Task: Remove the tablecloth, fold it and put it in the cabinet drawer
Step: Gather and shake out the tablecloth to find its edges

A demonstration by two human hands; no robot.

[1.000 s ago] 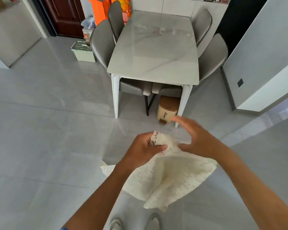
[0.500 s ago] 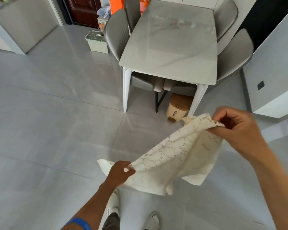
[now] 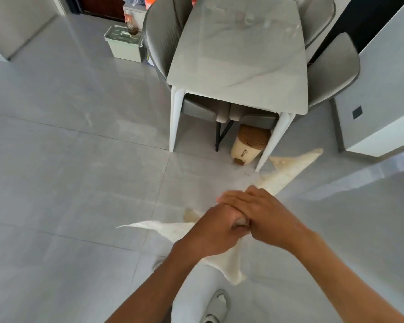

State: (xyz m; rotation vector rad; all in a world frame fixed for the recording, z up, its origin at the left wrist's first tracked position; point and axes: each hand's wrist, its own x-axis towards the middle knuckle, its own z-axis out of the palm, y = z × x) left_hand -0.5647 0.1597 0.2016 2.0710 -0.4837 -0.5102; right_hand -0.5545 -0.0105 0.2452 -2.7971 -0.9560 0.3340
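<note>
The cream lace tablecloth hangs in the air in front of me, blurred by motion. One end flares toward the upper right, another corner trails left, and a third droops near my feet. My left hand and my right hand are pressed together at the centre of the view, both closed on a bunch of the cloth. The right hand lies over the left. The marble-topped dining table stands bare ahead of me.
Grey chairs flank the table on both sides. A beige bin with a brown lid stands under the near table end. A pale green box sits on the floor at the far left. A grey cabinet stands at the right.
My hands were apart, stretching the cloth between them; now they have come together at the centre, and the cloth's ends swing out to the sides.
</note>
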